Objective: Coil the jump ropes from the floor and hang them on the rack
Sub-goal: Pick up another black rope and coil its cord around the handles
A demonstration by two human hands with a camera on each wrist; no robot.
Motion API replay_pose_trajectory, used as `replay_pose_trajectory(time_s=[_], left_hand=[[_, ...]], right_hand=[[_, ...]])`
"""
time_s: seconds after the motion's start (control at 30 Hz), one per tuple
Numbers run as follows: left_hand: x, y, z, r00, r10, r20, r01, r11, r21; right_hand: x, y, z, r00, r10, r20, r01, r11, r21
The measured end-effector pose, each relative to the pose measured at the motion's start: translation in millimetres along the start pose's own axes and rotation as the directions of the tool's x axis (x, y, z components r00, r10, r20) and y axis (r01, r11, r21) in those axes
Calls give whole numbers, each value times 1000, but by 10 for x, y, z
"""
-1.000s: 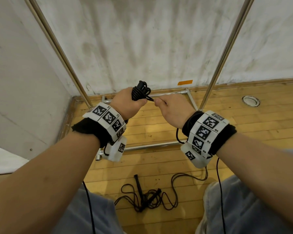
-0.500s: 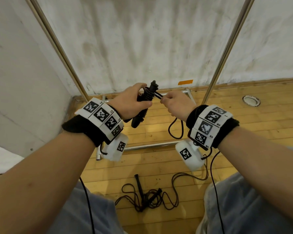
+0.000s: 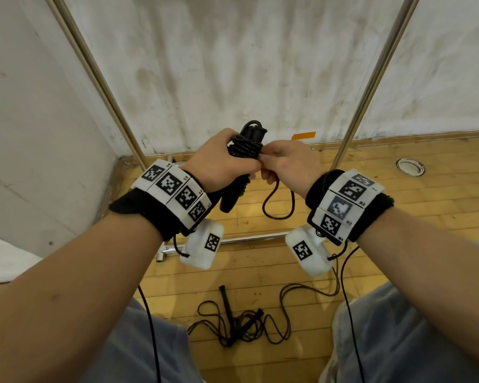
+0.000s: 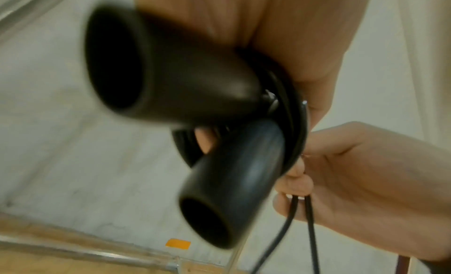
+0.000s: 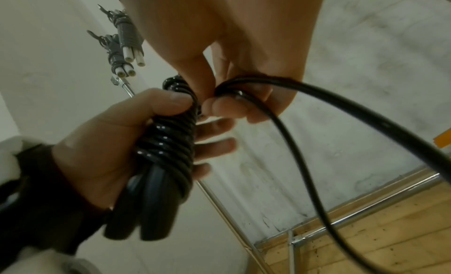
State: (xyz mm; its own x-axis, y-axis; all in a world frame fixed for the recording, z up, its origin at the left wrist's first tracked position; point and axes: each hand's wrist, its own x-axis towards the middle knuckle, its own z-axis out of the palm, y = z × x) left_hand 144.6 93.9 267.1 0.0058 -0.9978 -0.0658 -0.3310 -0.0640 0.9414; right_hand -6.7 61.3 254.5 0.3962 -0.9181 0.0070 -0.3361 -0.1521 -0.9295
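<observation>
The left hand (image 3: 219, 164) is gripping a glossy black jump rope (image 3: 245, 146), cord coiled around both handles; the right hand (image 3: 291, 164), at 3 o'clock, is pinching its loose loop (image 3: 278, 205).

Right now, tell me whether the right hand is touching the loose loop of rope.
Touching. The right wrist view shows the right hand pinching the loose loop beside the coiled bundle.

Black jump rope (image 3: 245, 146) coiled round its two handles; second rope (image 3: 241, 324) tangled on floor — rack (image 3: 371, 87) behind.
</observation>
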Motion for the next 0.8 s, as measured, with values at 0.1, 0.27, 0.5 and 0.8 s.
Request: replay_pose_trajectory(time_s=[0.1,0.27,0.5,0.8], left_hand=[[-29,18,17,1000,23,-7,-23,1000,9],[-22,35,13,997,47,-63,-45,999,28],[30,-35,116,976,59,-210,-2,965,263],[-17,-31,-9,993,71,92,-90,970,224]], right_hand=[[19,27,-22,993,70,96,-71,997,12],[43,8,-65,990,104,92,-105,994,0],[31,-60,14,997,42,60,-27,972,-235],[-32,-20,-137,998,-58,-9,54,959,-277]])
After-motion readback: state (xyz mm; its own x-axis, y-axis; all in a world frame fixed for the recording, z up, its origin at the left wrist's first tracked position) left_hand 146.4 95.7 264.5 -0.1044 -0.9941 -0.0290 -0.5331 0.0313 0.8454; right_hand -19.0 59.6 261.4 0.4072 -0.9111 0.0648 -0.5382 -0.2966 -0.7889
